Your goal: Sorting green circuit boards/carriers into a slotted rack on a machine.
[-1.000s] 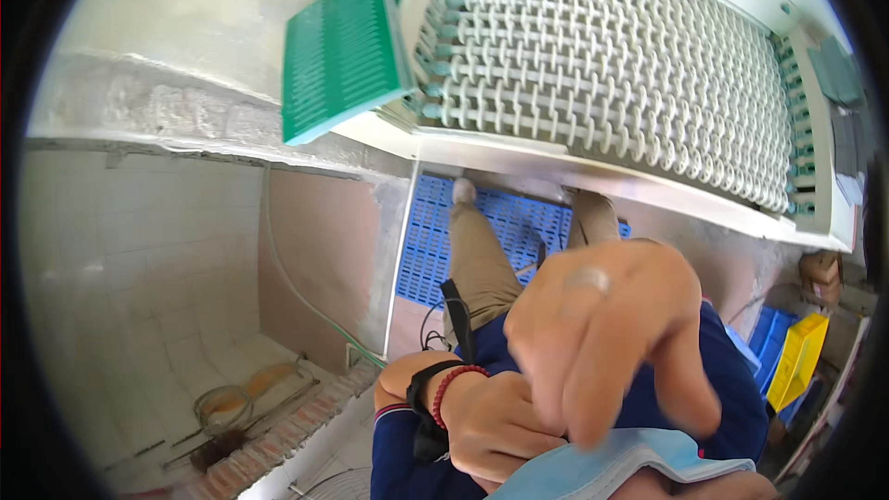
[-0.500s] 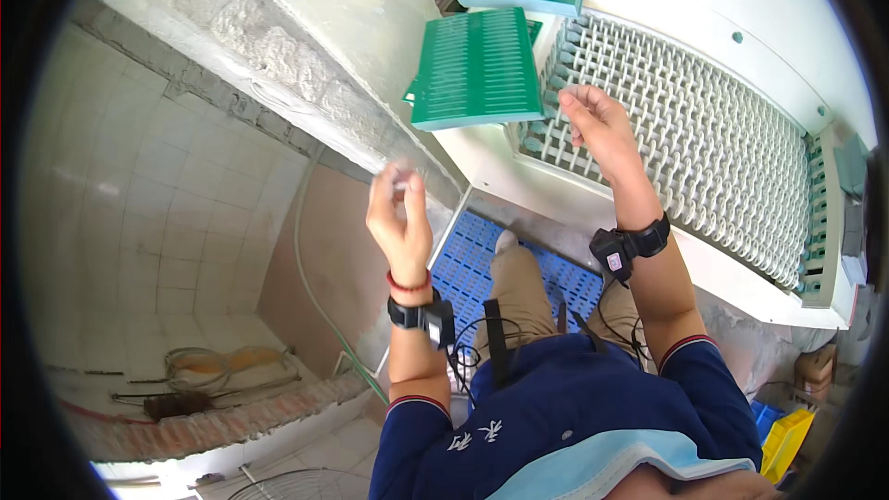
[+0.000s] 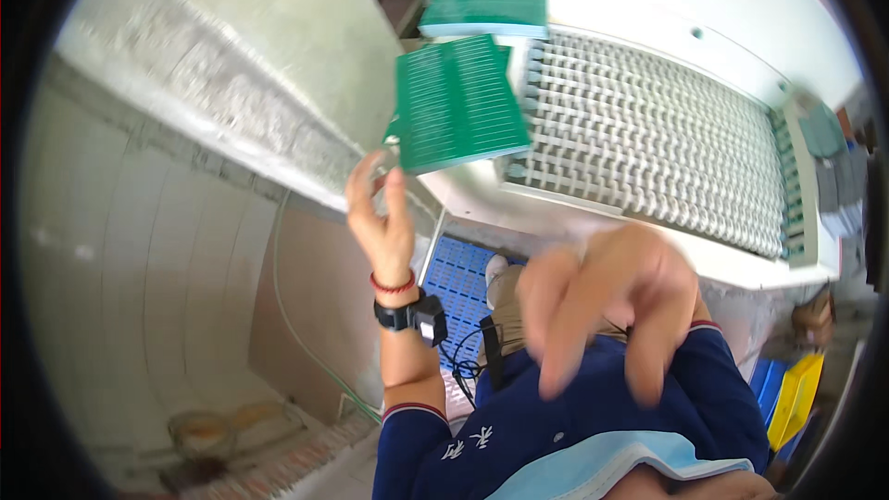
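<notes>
A stack of green circuit boards with rows of pale slots lies on the left end of a white machine. My left hand is beside its near left corner, thumb and fingers apart, with nothing visible between them; whether the fingertips touch the stack I cannot tell. Large and blurred, my right hand is lifted in front of my chest. Its fingers are spread and point downward, holding nothing that I can see. Another green board stack sits farther back.
White roller conveyor fills the machine's bed to the right of the boards. A rough concrete ledge runs along the left. Under my feet is a blue slatted mat; a yellow bin stands at lower right.
My right hand has left the conveyor edge and come back and up toward my head. My left hand has shifted slightly left, nearer the board stack. The whole view has moved a little.
</notes>
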`<action>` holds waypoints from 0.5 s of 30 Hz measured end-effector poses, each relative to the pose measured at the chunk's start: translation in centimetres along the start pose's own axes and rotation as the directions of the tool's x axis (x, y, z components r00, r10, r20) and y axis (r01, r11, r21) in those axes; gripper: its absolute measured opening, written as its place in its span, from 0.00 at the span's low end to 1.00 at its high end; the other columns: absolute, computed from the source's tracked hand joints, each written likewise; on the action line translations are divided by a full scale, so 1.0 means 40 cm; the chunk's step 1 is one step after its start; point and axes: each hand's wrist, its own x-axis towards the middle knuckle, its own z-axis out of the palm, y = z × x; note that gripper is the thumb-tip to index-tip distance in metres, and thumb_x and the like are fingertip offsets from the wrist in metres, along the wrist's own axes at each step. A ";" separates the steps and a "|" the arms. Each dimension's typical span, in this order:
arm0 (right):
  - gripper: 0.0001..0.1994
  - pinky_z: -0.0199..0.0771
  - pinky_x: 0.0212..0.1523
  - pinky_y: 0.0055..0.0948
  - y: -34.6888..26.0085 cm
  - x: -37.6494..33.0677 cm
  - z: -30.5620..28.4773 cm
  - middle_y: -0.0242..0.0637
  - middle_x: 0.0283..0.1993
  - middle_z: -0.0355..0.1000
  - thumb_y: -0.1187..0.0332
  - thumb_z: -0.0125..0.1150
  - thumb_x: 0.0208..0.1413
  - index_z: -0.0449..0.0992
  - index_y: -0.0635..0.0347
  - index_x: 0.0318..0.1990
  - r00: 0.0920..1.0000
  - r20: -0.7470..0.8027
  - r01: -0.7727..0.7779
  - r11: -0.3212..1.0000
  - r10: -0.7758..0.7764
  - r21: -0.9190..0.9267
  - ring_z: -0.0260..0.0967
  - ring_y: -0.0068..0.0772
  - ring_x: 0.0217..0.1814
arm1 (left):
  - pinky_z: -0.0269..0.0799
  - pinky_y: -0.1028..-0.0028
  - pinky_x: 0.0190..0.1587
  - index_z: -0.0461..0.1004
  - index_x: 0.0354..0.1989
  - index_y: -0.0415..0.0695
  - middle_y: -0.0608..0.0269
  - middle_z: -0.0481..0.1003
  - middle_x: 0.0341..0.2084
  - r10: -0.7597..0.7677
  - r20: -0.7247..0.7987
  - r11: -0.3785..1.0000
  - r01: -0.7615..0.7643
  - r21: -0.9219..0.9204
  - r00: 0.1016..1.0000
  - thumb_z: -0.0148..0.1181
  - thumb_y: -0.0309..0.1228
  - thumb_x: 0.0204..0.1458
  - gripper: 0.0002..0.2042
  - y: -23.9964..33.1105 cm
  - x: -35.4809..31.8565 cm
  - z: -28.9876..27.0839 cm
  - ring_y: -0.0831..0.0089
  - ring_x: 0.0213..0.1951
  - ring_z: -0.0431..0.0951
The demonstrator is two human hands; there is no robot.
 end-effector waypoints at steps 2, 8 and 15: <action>0.21 0.63 0.29 0.26 -0.013 0.007 0.034 0.44 0.33 0.69 0.59 0.65 0.47 0.75 0.74 0.36 0.995 0.089 -0.047 0.996 0.040 0.070 0.64 0.32 0.30 | 0.67 0.72 0.42 0.71 0.44 0.36 0.53 0.71 0.43 0.035 -0.029 0.999 -0.035 -0.004 0.999 0.52 0.28 0.53 0.12 -0.023 -0.026 -0.006 0.67 0.42 0.71; 0.22 0.64 0.28 0.25 0.004 -0.032 0.072 0.43 0.35 0.68 0.60 0.66 0.46 0.74 0.74 0.40 0.981 0.139 0.091 0.959 -0.132 0.268 0.65 0.34 0.30 | 0.66 0.75 0.41 0.71 0.42 0.36 0.56 0.72 0.40 -0.056 0.007 0.997 0.056 -0.059 0.998 0.51 0.31 0.54 0.12 -0.029 -0.099 -0.012 0.70 0.39 0.70; 0.25 0.66 0.28 0.34 0.044 -0.022 0.154 0.45 0.31 0.66 0.58 0.69 0.43 0.72 0.75 0.37 0.889 0.088 0.389 0.844 -0.449 0.368 0.65 0.36 0.27 | 0.65 0.77 0.40 0.72 0.38 0.35 0.58 0.73 0.37 -0.037 0.020 0.999 0.037 0.000 0.999 0.53 0.30 0.54 0.10 -0.048 -0.075 -0.038 0.73 0.37 0.71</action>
